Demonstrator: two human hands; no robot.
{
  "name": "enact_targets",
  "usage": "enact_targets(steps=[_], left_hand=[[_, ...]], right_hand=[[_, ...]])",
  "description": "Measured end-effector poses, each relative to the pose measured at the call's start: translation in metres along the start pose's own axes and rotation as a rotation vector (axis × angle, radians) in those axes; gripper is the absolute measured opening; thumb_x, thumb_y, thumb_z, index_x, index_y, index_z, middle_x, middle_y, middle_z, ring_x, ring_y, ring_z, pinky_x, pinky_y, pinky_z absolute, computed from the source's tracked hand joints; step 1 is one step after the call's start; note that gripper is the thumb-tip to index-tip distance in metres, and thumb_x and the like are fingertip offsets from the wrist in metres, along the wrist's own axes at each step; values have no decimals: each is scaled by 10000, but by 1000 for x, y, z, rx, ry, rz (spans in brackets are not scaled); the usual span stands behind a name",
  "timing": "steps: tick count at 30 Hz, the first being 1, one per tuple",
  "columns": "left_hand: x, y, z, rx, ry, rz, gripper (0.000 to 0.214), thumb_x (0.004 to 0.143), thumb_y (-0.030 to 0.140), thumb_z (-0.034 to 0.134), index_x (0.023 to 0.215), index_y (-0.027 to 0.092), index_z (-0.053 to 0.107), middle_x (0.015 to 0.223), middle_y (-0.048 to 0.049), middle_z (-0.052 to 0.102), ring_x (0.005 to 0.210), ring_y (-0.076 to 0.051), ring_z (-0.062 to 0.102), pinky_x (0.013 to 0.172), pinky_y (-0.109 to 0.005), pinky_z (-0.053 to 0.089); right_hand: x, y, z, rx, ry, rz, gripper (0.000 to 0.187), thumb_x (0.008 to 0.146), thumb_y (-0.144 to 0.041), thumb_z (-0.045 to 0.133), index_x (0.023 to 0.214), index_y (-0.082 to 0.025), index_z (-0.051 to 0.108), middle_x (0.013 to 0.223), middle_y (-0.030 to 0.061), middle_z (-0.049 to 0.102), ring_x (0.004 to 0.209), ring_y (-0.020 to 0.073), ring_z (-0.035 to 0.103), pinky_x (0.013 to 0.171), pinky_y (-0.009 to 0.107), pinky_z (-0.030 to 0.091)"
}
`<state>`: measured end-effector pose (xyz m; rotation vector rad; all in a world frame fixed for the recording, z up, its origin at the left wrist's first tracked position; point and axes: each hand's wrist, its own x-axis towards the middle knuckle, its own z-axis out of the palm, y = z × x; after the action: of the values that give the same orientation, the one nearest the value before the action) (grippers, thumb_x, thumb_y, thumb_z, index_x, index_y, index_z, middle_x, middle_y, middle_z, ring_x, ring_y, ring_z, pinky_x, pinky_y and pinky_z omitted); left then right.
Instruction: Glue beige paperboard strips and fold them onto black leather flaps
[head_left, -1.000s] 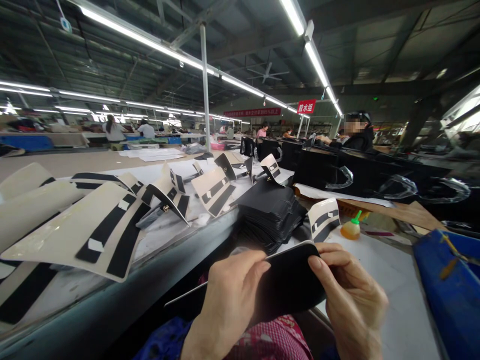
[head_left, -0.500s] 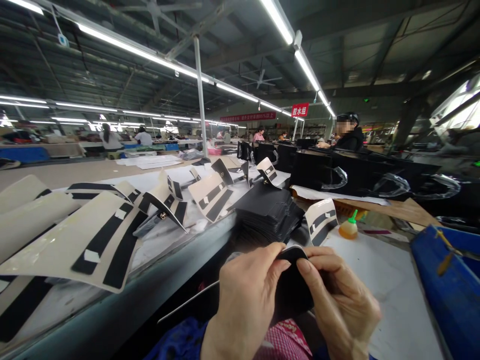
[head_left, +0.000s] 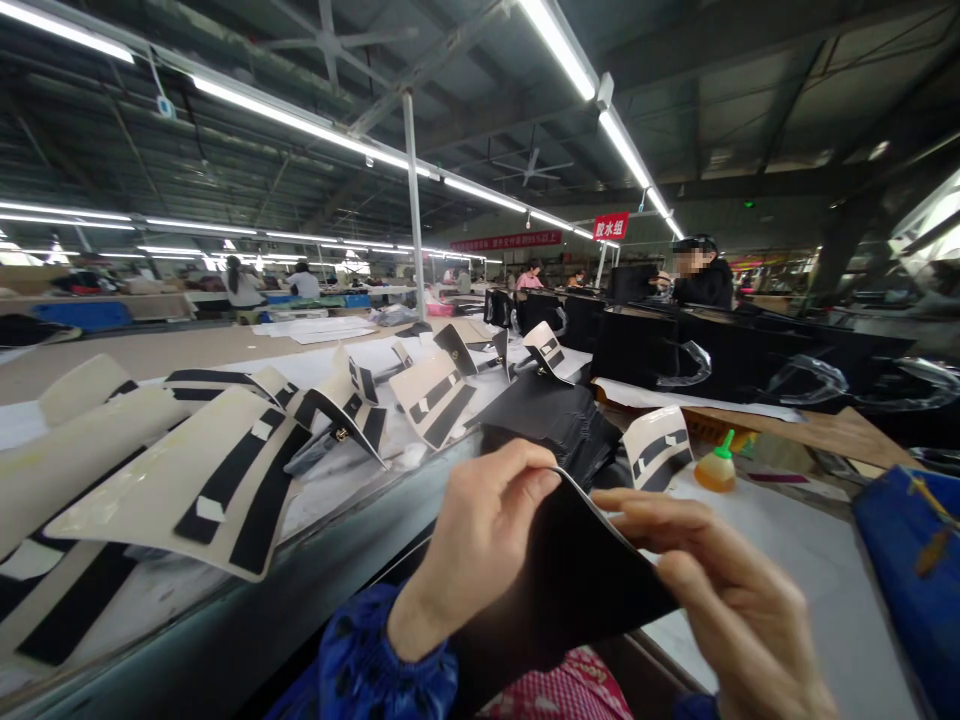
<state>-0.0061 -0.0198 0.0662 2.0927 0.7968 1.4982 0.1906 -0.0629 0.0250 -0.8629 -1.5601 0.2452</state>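
1. A long tabletop [head_left: 757,560] under strip lights in a factory hall carries cream pieces [head_left: 195,490] and a black stack [head_left: 555,425].
2. The black sheet [head_left: 570,590] is held up close before the tabletop — left hand [head_left: 480,540] pinches its top edge; right hand [head_left: 720,600] lies open-fingered along its right edge.

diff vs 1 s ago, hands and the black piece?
The flat black leather piece came up unfolded. Left hand now pinches its top corner; right hand opened, fingers lying along its edge. Unchanged: black stack, orange glue bottle, cream panels.
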Motion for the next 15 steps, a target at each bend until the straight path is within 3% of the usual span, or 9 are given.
enact_targets(steps=[2,4,6,8,11,15], left_hand=[[8,-4,-15,-122,-35,-4,131,940,193,580,835,190,659,751,11,653,695,-130,595,669,-226,469],[13,-4,-25,-261,-130,20,145,944,259,610,824,203,670,791,-4,661,749,-151,609,724,-259,496],[15,-2,-26,-387,-246,34,224,950,375,627,797,219,674,779,-22,668,818,-183,635,788,-303,521],[15,0,-22,-479,-327,2,351,909,548,641,751,237,679,698,-37,664,868,-222,662,823,-348,547],[11,-2,-17,-511,-353,-95,488,774,736,666,690,256,693,609,-53,665,889,-267,695,851,-406,577],[2,-8,-29,-508,-316,-47,423,826,659,661,693,260,711,650,-52,730,904,-253,722,909,-412,573]], right_hand=[[10,5,-13,78,-64,70,295,1004,-452,533,1098,-268,744,1009,82,752,833,237,737,719,307,615],[23,10,-13,121,-167,98,290,986,-459,560,1117,-281,748,1064,80,744,891,243,731,765,319,613],[36,12,1,148,-352,93,286,953,-469,607,1102,-277,758,1059,71,739,941,244,717,793,322,602],[46,12,21,208,-505,61,287,936,-487,622,1030,-265,776,919,49,736,859,222,713,756,306,598],[52,12,46,350,-619,32,305,911,-507,661,798,-244,766,676,-1,650,617,169,645,617,269,574],[48,21,50,445,-691,28,443,889,-623,644,737,-212,708,672,-6,612,587,157,603,557,265,535]])
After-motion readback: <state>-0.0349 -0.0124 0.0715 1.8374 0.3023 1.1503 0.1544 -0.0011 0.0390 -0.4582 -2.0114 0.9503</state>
